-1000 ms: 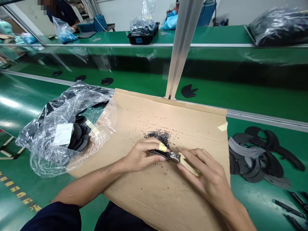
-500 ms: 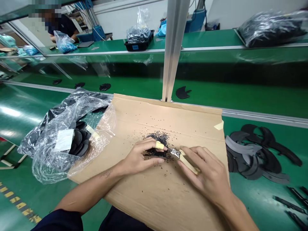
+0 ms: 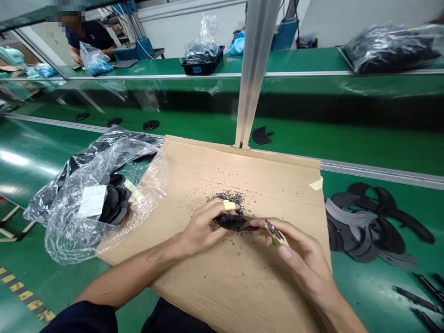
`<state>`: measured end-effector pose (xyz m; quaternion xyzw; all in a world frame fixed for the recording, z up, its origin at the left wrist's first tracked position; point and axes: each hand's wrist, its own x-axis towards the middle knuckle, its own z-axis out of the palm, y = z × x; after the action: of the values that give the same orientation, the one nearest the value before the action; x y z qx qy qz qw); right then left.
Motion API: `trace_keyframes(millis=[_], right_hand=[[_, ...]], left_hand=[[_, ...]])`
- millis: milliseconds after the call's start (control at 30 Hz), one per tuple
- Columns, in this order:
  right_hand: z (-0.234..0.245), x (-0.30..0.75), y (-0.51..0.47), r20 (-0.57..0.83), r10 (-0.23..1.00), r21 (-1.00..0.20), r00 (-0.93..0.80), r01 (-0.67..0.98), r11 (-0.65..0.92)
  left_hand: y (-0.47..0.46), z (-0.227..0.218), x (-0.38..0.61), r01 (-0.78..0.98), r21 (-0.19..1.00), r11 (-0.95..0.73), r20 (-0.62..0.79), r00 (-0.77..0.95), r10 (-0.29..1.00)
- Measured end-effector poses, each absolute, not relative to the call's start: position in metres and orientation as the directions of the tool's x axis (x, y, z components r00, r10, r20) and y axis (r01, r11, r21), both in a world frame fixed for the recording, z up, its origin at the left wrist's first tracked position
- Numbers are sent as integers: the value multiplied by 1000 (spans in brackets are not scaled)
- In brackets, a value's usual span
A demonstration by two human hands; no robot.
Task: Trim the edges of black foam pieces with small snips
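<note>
Your left hand [image 3: 203, 226] — fingers pinched on black rubber piece [image 3: 233, 222], taped fingertip on top, piece held just above cardboard sheet [image 3: 215, 166].
Your right hand [image 3: 300, 252] — fingers curled around small cutter [image 3: 274, 231] with tan handle, fingertip touching piece's right end.
Black trimmings pile [image 3: 231, 199] just behind piece.
Plastic bag [image 3: 93, 189] of black parts at left.
Cut black strips [image 3: 371, 226] at right on green table [image 3: 381, 152].
</note>
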<state>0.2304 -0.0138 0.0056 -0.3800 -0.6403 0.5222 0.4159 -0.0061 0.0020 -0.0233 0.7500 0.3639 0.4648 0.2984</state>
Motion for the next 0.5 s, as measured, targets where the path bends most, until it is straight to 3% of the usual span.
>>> trace_keyframes(millis=[100,233,367,500], right_hand=[[8,227,-13,182,875,-968,-448,75,239],[7,226,-9,288,864,-892,-414,211,399],[-1,230,-4,449,824,-639,-346,520,567],[-6,234,0,495,739,-491,-457,554,672]], left_hand=[[3,-26,-8,370,679,-634,506,390,769],[5,-27,-11,369,680,-634,498,402,768],[5,-23,-10,294,736,-610,491,388,780],[4,-21,-10,225,797,-560,442,415,795]])
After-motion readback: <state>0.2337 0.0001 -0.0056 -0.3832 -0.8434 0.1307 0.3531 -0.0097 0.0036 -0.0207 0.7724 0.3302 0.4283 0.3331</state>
